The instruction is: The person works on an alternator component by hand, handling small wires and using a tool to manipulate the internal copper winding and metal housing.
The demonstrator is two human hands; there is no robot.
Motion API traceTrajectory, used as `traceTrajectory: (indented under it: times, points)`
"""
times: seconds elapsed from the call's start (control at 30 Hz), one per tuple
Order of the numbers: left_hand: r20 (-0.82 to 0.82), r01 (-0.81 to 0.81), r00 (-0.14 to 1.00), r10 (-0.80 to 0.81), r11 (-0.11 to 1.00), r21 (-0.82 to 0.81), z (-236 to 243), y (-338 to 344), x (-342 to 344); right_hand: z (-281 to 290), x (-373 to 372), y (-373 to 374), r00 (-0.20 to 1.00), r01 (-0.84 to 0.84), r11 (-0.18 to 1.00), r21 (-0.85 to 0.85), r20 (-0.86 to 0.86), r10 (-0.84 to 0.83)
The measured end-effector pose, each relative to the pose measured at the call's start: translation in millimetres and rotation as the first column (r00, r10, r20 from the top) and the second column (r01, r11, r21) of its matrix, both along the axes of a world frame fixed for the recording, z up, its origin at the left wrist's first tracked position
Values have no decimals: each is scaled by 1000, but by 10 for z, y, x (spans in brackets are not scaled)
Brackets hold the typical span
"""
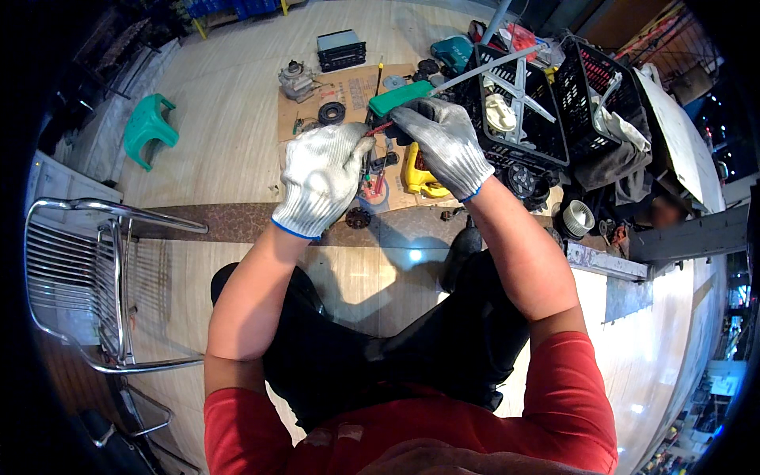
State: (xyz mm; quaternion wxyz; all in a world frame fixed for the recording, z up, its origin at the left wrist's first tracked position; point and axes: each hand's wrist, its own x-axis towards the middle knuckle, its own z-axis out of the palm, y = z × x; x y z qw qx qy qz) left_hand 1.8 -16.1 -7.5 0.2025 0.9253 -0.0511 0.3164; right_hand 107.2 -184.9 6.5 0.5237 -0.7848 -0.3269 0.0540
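Note:
Both my hands wear white knitted gloves with blue cuffs and meet over a cardboard sheet (pixel 305 119) on the floor. My left hand (pixel 323 172) is closed, its fingertips pinching a slim red piece (pixel 379 128) whose kind I cannot make out. My right hand (pixel 445 144) curls in from the other side, against a small dark part (pixel 401 133) mostly covered by its fingers. Just beyond the fingertips is a green rectangular block (pixel 400 97). Below my right hand lies a yellow plastic tool housing (pixel 419 172).
Metal parts, a black ring (pixel 332 113) and a car-stereo-like box (pixel 341 50) lie ahead. Black crates (pixel 518 131) full of parts stand at right, near a white fan wheel (pixel 578 218). A green stool (pixel 150 131) and metal chair (pixel 79 277) are at left.

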Motion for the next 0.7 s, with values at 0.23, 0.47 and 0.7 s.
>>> traceTrajectory:
  times: [0.23, 0.47, 0.7]
  points:
    - [71, -66, 996, 62, 997, 50, -35, 25, 48, -111, 177, -64, 872, -10, 947, 322, -460, 165]
    - [-115, 20, 992, -60, 947, -320, -22, -7, 11, 57, 63, -94, 972, -152, 984, -97, 165, 167]
    - [-205, 80, 966, -156, 938, -337, 28, 15, 4, 211, -62, -125, 960, -118, 981, -156, 234, 153]
